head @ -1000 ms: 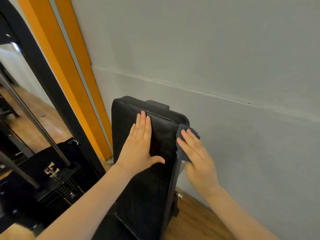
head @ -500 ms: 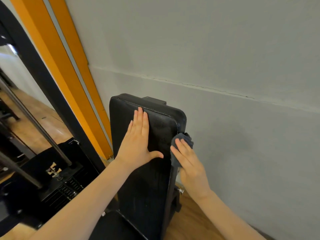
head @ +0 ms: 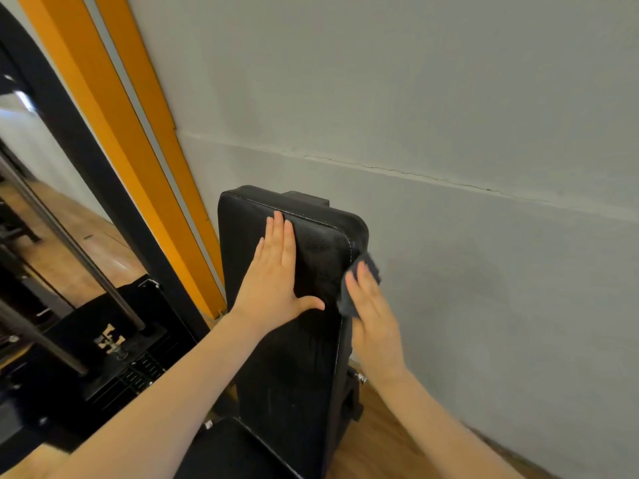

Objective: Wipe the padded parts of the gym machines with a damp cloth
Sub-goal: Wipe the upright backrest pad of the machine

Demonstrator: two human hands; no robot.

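Your left hand [head: 276, 281] lies flat on the front face of the black back pad [head: 294, 340], just below the pad's top edge, with its fingers [head: 281, 243] straight and together and the thumb spread out toward the pad's right edge. It holds nothing; it only presses on the upholstery.

Your right hand [head: 375, 319] is at the pad's right side edge, a little lower than the pad's rounded top corner. Its fingers are extended and press a dark grey cloth [head: 349, 302] flat against that side edge, so the cloth sits between your palm and the pad; a fold of it sticks out above your fingertips and more shows below them, against the white stitching. You are pressing the cloth rather than clutching it.

The pad stands nearly upright, tilted slightly back toward the grey wall [head: 484, 167] behind it. Below the pad, a black seat cushion [head: 235, 451] shows at the bottom of the view. To the left of the pad run orange strips [head: 138, 150] on the wall, and further left is a mirror [head: 52, 219] in a black frame, with a black weight stack [head: 114, 347] at its foot. Wooden floor [head: 380, 444] shows to the right of the pad's base.
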